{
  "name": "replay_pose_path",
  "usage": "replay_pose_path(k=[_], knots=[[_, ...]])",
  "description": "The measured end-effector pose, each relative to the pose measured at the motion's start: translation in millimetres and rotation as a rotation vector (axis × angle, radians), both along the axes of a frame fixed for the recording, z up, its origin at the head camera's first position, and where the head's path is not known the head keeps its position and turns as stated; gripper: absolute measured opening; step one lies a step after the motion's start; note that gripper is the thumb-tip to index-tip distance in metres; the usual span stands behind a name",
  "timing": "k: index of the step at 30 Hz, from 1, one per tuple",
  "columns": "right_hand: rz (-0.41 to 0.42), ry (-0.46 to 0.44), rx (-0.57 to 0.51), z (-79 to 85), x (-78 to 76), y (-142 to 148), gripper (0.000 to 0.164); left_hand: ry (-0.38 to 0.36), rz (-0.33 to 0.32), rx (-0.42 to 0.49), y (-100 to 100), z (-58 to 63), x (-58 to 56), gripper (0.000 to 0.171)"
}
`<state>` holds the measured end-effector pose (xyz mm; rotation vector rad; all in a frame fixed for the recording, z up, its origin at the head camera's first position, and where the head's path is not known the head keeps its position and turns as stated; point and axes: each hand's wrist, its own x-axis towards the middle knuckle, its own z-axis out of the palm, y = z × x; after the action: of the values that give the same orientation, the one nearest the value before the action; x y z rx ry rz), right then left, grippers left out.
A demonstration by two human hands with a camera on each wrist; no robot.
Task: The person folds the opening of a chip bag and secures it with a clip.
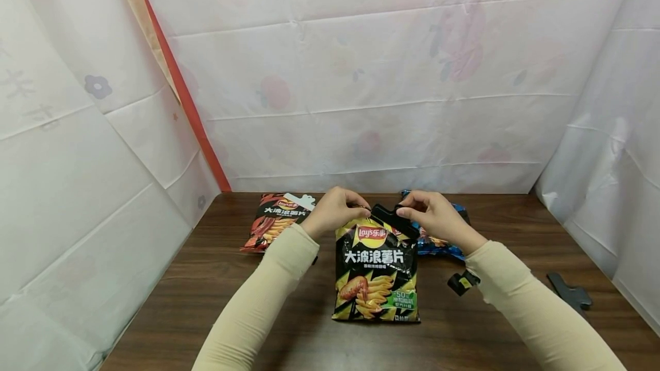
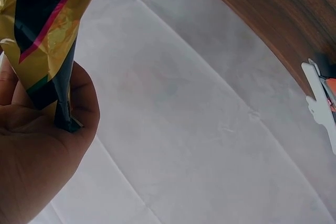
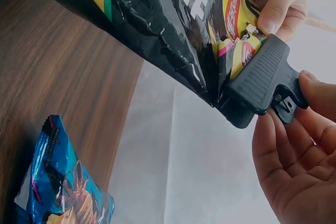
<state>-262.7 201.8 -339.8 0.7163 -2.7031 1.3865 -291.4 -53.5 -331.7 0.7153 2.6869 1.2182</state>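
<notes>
A black and yellow Lay's chip bag hangs upright in front of me, its top edge bunched and folded. My left hand pinches the bag's top left corner; in the left wrist view the fingers curl around the folded foil. Across the top right of the bag lies a black bag clip. My right hand pinches the clip's handles between thumb and fingers. Seen from the right wrist, the clip's jaws straddle the gathered corner of the bag.
A red chip bag with a white clip on its top lies at the back left. Behind my right hand is a blue chip bag. Another black clip rests at the right of the wooden table. White cloth surrounds the table.
</notes>
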Motion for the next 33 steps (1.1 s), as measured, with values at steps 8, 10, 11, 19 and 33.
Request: replay_pose_path(k=[8, 10, 11, 19, 33], knots=[[0.024, -0.010, 0.000, -2.6, -4.0, 2.0, 0.016, 0.006, -0.005, 0.005, -0.1, -0.6, 0.1, 0.011], [0.031, -0.022, -0.006, -2.1, -4.3, 2.4, 0.017, 0.006, -0.005, 0.009, -0.2, -0.8, -0.1, 0.011], [0.034, -0.026, -0.009, -2.2, -4.5, 2.5, 0.017, 0.005, -0.004, 0.011, -0.2, -0.9, -0.3, 0.011], [0.073, -0.007, 0.012, -13.7, -10.5, 1.2, 0.016, 0.038, -0.018, 0.020, -0.3, -1.9, -1.6, 0.012], [0.088, -0.033, 0.000, -14.4, -9.8, 0.9, 0.017, 0.006, -0.024, 0.034, -0.6, -0.9, -2.0, 0.012]])
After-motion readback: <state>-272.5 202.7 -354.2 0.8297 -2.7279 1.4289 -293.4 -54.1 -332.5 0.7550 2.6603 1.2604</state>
